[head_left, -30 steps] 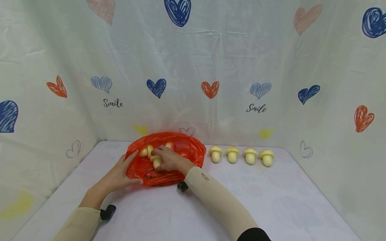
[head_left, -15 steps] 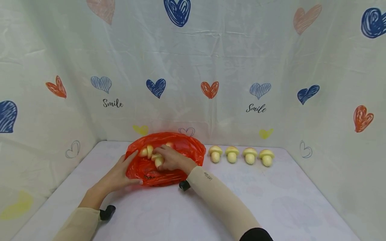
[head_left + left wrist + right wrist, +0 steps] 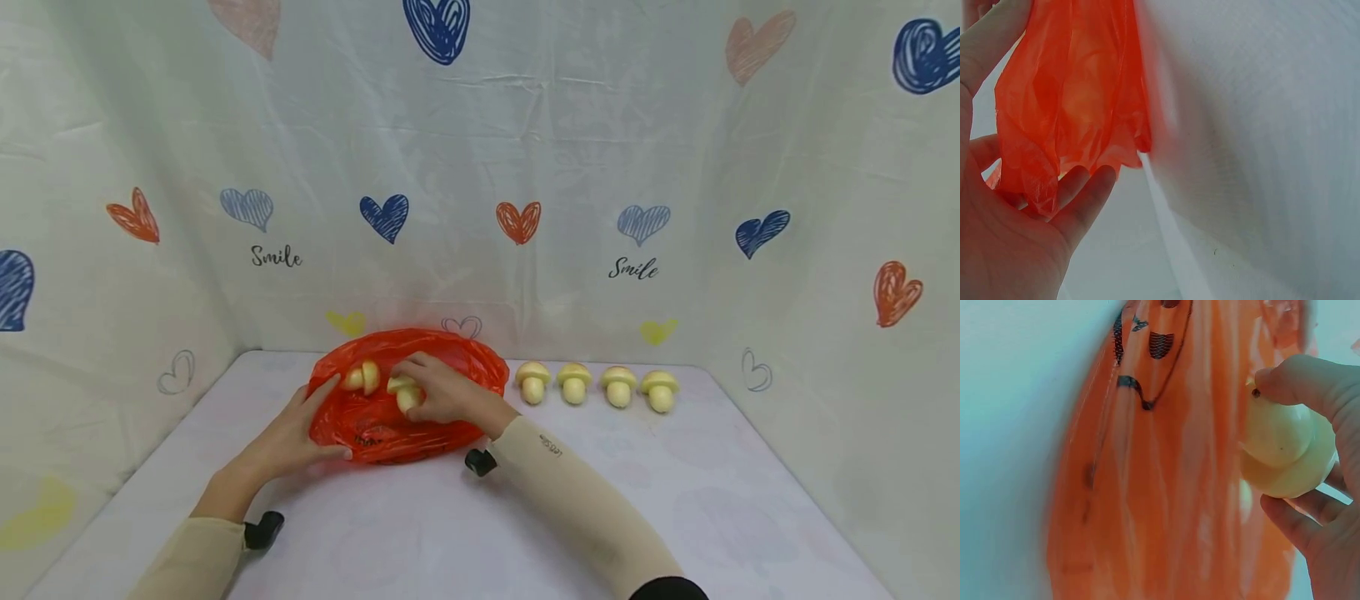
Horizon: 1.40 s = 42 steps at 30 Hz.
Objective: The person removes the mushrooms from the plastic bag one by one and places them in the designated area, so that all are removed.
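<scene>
Red crinkled plastic bag (image 3: pixel 408 446) steadied at the far left by the loosely spread left hand (image 3: pixel 288 437), the right hand (image 3: pixel 446 393) pinched a smooth pale-yellow mushroom (image 3: pixel 407 395) at its mouth, where moving clear of the rim seemed wise.

Head view: forward and down across flat white table (image 3: pixel 450 533), widest. Left wrist view: close, past left hand (image 3: pixel 1016 244). Right wrist view: close, past right hand (image 3: pixel 452 395). Shared by all: translucent red plastic bag (image 3: pixel 1166 506).
</scene>
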Motion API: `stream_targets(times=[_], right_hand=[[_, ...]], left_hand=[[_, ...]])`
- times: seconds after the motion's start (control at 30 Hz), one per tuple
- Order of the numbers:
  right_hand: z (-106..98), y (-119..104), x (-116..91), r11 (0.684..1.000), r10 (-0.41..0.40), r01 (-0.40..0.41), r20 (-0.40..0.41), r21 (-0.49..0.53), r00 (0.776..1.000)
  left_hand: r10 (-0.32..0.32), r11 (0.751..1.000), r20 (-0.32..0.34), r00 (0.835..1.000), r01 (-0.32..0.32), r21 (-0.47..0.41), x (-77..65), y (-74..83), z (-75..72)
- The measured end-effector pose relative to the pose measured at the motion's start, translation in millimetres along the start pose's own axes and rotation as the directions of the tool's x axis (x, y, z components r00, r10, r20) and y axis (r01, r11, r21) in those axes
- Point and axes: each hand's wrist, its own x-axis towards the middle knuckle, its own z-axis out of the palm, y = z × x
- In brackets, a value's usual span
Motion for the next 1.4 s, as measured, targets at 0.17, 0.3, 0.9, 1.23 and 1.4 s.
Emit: stream_targets(times=[0.17,0.3,0.9,1.23,1.4], right_hand=[[-10,-1,-14,0.999,-0.052,0.052,-0.027,-0.012,0.998],[-16,-1,-27,0.997,-0.074,0.072,-0.05,-0.03,0.996],[-34,11,-90,0.998,-0.057,0.05,-0.205,-0.037,0.977],[-37,33,-123,0.987,-0.156,0.133,-0.323,-0.091,0.933],[-41,48,-140,0.99,-0.134,0.108,-0.349,-0.091,0.927]], left_hand=[[-0.006,1.0,0.003,1.0,0.006,0.002,0.6,-0.9,0.1],[-0.006,1.0,0.003,1.0,0.006,0.004,0.4,-0.7,0.0],[0.005,1.0,-0.001,1.0,-0.005,-0.004,0.4,-1.7,1.1],[-0.001,1.0,0.004,1.0,0.001,0.0,1.2,-3.3,0.6],[0.012,1.0,-0.005,1.0,-0.012,0.0,1.2,-4.7,1.2]])
